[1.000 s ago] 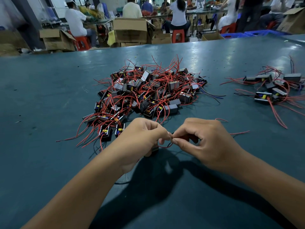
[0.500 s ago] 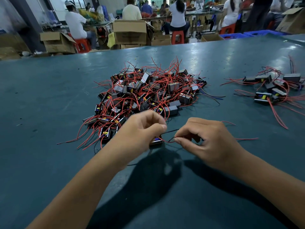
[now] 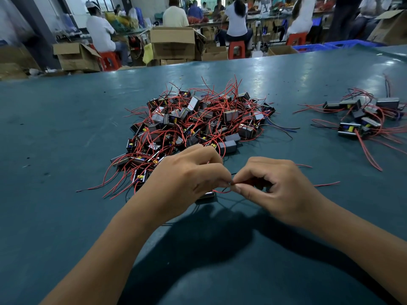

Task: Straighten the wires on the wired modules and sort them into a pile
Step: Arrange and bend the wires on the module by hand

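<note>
Wired modules are heaped in a large tangled pile (image 3: 193, 126) at the table's (image 3: 55, 133) centre, with a smaller pile (image 3: 361, 117) lying far right. Just near of the large pile, a red wire (image 3: 222, 191) is pinched between the curled fingers of the left hand (image 3: 187, 179) and right hand (image 3: 271, 188), whose fingertips almost touch. Its module (image 3: 207, 195) is partly hidden under the left hand.

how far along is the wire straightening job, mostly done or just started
Early, by the look of it. Done: a small pile of modules on the right. In hand: the left hand and right hand pinch one module's red wire. Left: the big tangled heap ahead, far larger.
</note>
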The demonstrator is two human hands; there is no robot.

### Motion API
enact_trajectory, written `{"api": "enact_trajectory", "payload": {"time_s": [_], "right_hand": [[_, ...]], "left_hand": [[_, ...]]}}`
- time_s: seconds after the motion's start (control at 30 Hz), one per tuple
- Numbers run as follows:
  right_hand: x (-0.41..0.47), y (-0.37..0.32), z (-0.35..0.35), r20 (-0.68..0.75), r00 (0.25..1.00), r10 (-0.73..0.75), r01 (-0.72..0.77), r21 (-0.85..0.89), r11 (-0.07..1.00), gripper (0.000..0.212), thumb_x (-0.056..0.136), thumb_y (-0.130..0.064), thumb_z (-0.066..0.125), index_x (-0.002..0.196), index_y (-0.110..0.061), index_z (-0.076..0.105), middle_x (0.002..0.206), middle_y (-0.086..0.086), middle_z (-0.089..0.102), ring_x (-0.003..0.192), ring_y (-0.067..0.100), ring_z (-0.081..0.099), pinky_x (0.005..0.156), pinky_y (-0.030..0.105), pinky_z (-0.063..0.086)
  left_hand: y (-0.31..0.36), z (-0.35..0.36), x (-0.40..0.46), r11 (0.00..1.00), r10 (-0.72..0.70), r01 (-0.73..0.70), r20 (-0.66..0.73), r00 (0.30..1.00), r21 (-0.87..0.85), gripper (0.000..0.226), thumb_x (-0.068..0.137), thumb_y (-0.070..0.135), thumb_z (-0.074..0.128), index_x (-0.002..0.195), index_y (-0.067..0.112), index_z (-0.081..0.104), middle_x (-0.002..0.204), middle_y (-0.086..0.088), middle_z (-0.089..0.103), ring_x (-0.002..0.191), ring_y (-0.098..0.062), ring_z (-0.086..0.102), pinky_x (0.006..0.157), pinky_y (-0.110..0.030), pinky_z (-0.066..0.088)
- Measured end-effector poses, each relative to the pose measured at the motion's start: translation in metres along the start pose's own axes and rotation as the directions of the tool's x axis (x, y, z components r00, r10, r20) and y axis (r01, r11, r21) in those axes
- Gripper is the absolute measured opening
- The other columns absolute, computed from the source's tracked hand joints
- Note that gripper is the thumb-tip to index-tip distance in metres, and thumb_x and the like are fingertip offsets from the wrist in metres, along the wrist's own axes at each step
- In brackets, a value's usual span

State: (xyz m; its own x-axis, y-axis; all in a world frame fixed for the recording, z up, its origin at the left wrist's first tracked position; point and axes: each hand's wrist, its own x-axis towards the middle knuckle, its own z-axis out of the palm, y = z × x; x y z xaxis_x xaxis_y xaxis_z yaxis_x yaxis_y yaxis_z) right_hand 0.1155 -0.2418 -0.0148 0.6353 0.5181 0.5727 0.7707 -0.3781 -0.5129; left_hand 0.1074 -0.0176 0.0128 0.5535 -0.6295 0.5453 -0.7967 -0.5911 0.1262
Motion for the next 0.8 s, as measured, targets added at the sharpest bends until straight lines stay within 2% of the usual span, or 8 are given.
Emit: {"api": "enact_trajectory", "payload": {"time_s": [0.17, 0.3, 0.5, 0.63, 0.73, 0.8], "right_hand": [[0.0010, -0.0013, -0.0013, 0.015, 1.000, 0.020, -0.021, 0.056, 0.998, 0.002, 0.086, -0.018, 0.071, 0.088, -0.018, 0.072, 0.078, -0.020, 0.059, 0.071, -0.002, 0.057, 0.067, 0.008, 0.038], [0.0010, -0.0014, -0.0015, 0.030, 0.999, 0.019, -0.020, 0.052, 0.998, 0.003, 0.087, -0.016, 0.070, 0.088, -0.015, 0.072, 0.079, -0.021, 0.058, 0.071, -0.001, 0.056, 0.067, 0.009, 0.038], [0.0020, -0.0035, -0.0011, 0.052, 0.999, -0.012, 0.013, -0.011, 1.000, 0.003, 0.087, -0.015, 0.069, 0.088, -0.012, 0.071, 0.081, -0.024, 0.053, 0.071, -0.007, 0.052, 0.068, 0.008, 0.036], [0.0029, -0.0040, -0.0029, 0.033, 0.999, -0.006, 0.007, -0.005, 1.000, 0.005, 0.087, -0.017, 0.071, 0.087, -0.012, 0.072, 0.079, -0.020, 0.057, 0.070, -0.003, 0.054, 0.067, 0.008, 0.037], [0.0027, -0.0047, -0.0026, 0.048, 0.999, -0.010, 0.011, -0.015, 1.000, 0.006, 0.087, -0.018, 0.070, 0.087, -0.012, 0.071, 0.080, -0.023, 0.054, 0.070, -0.005, 0.052, 0.067, 0.008, 0.037], [0.0023, -0.0050, -0.0020, 0.064, 0.998, -0.017, 0.019, -0.027, 0.999, 0.005, 0.087, -0.017, 0.070, 0.087, -0.012, 0.071, 0.081, -0.025, 0.052, 0.070, -0.007, 0.051, 0.068, 0.008, 0.036]], "left_hand": [[-0.0017, -0.0010, 0.0006, 0.999, 0.032, -0.032, 0.002, 0.999, -0.001, 0.015, 0.098, 0.026, 0.063, 0.096, 0.019, 0.076, 0.095, 0.002, 0.061, 0.085, -0.009, 0.045, 0.059, -0.041, 0.048], [-0.0006, 0.0015, 0.0003, 0.994, -0.023, 0.025, 0.023, 0.999, -0.105, 0.013, 0.092, 0.027, 0.069, 0.094, 0.016, 0.076, 0.094, 0.002, 0.061, 0.085, -0.017, 0.055, 0.069, -0.041, 0.048], [0.0003, 0.0022, 0.0008, 0.973, -0.086, 0.104, 0.094, 0.992, -0.206, 0.015, 0.089, 0.035, 0.070, 0.092, 0.020, 0.073, 0.097, 0.008, 0.059, 0.090, -0.005, 0.054, 0.076, -0.030, 0.048], [-0.0044, -0.0008, 0.0013, 0.966, -0.078, 0.105, 0.122, 0.989, -0.235, 0.010, 0.088, 0.028, 0.074, 0.095, 0.021, 0.073, 0.097, 0.009, 0.060, 0.090, 0.003, 0.052, 0.076, -0.019, 0.042], [-0.0056, -0.0005, 0.0011, 0.964, -0.078, 0.108, 0.127, 0.989, -0.243, 0.009, 0.089, 0.028, 0.073, 0.094, 0.021, 0.074, 0.094, 0.007, 0.061, 0.087, -0.004, 0.055, 0.072, -0.027, 0.047], [-0.0051, 0.0004, 0.0014, 0.961, -0.081, 0.114, 0.136, 0.987, -0.251, 0.008, 0.089, 0.028, 0.074, 0.093, 0.021, 0.074, 0.092, 0.008, 0.061, 0.086, -0.003, 0.053, 0.071, -0.028, 0.047]]}}
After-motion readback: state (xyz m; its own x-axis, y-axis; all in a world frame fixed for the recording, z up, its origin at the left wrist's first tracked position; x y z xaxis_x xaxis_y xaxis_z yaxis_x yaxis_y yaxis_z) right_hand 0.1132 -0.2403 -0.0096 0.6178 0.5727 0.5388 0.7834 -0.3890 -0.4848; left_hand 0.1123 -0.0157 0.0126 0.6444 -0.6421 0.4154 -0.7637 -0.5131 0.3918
